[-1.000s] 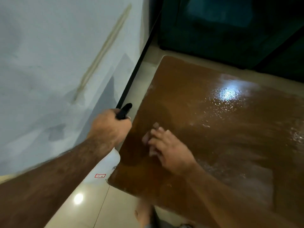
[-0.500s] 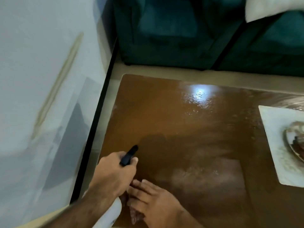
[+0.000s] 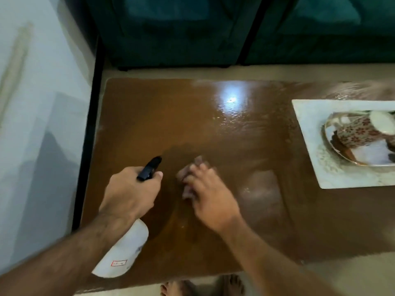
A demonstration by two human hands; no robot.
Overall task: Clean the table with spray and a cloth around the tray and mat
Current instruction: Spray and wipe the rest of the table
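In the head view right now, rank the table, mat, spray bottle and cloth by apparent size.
1. Table, largest by far.
2. Mat, though cut off at the right frame edge.
3. Spray bottle, close to the camera, so it may look bigger than it is.
4. Cloth, mostly hidden under the right hand.

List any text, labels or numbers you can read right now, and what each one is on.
Nothing can be read.
Spray bottle, held by the left hand: a small red-bordered label, its characters too blurred to read.
Patterned cup on the tray: a floral pattern only, no text.
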